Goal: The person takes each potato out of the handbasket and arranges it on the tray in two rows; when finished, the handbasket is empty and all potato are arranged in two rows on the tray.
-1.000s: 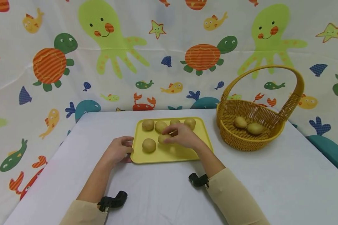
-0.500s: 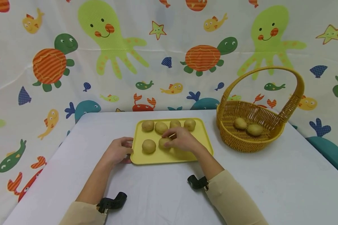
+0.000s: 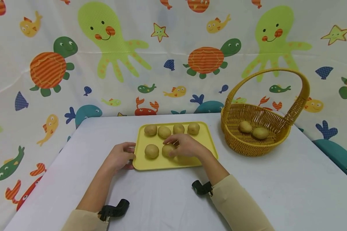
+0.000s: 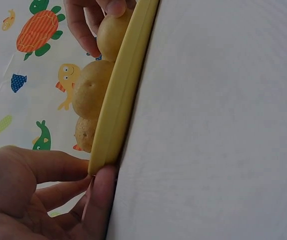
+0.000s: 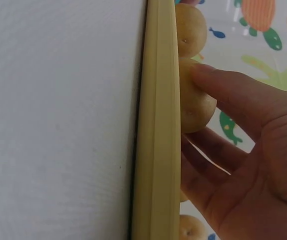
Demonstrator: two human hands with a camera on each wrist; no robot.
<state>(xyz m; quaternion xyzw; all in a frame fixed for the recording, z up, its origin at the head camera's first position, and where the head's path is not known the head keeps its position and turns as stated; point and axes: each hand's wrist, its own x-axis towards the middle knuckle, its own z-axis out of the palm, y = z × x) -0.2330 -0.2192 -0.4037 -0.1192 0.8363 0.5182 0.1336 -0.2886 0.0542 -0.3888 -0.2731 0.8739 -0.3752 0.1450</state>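
Observation:
My right hand [image 3: 188,146] holds a round tan potato [image 3: 166,150] at the front of a yellow tray [image 3: 156,164]. In the right wrist view, the thumb [image 5: 208,75] lies on one side of this potato and fingers are on the other. Beside it sits another front potato [image 3: 151,151], apart from the hand. Along the tray's back edge several more potatoes [image 3: 150,130] stand in a row. My left hand [image 3: 121,156] grips the tray's left edge, its thumb and fingers on either side of the rim, as the left wrist view shows.
A wicker basket [image 3: 248,149] with a tall arched handle [image 3: 269,69] stands right of the tray, holding two potatoes [image 3: 260,133]. White cloth [image 3: 156,199] covers the table. Behind hangs a curtain [image 3: 162,80] printed with sea animals.
My right hand has lowered slightly toward me, bringing the held potato level with the other front one. The left hand stays at the tray's edge.

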